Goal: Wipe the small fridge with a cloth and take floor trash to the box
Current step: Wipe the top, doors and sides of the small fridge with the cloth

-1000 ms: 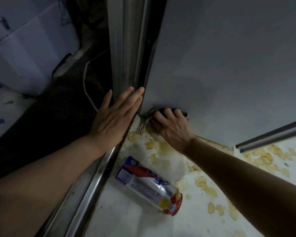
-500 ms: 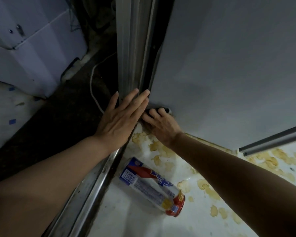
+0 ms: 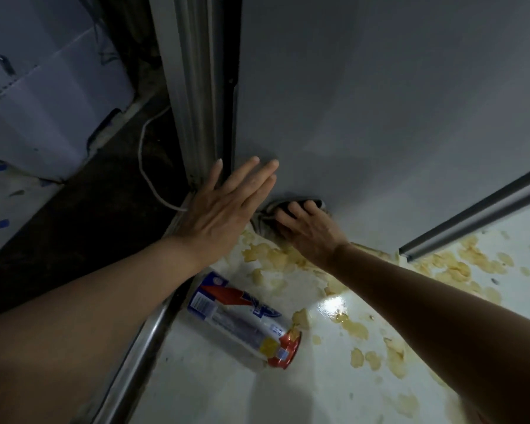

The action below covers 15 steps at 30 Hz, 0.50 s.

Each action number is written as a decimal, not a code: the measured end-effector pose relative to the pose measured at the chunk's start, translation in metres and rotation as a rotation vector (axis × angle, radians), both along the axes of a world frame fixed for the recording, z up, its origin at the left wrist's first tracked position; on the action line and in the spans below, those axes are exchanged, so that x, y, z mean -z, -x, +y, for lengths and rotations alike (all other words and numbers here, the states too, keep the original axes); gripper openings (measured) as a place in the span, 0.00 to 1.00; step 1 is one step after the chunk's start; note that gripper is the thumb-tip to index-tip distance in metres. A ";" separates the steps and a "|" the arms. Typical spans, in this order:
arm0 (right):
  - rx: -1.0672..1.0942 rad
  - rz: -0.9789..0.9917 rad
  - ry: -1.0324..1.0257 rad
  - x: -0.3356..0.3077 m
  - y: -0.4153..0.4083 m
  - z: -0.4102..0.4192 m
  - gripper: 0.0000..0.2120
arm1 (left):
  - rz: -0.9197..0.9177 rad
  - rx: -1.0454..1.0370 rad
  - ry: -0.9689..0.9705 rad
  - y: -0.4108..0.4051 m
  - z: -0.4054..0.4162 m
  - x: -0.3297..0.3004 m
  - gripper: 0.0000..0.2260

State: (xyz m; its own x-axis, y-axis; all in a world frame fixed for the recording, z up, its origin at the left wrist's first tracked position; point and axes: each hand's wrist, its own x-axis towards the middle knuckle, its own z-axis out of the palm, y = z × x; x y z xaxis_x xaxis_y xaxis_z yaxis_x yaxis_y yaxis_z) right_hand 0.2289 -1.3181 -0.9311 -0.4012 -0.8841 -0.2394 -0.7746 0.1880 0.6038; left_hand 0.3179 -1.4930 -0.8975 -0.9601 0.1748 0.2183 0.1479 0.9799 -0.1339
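left hand (image 3: 224,209) lies flat, fingers spread wide on the fridge (image 3: 380,102); right hand (image 3: 308,229) fingers press a cloth (image 3: 265,220) at its base, a can (image 3: 242,321) lying below them.

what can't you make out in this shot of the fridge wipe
Head view only:
- cloth: mostly covered by the right hand; its size and colour are unclear.
- can: label print too small to read.
- fridge: top cut off by the frame edge.
- left hand: palm side hidden, contact unclear.
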 end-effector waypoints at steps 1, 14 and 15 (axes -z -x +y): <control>0.005 0.006 0.000 0.000 0.001 0.007 0.24 | 0.009 0.021 0.000 0.002 0.005 0.000 0.33; 0.035 0.157 -0.034 0.006 0.010 0.129 0.24 | -0.021 -0.046 0.123 0.017 0.042 0.012 0.49; 0.064 0.147 -0.018 0.004 0.010 0.137 0.24 | -0.024 -0.057 0.130 0.016 0.044 0.011 0.48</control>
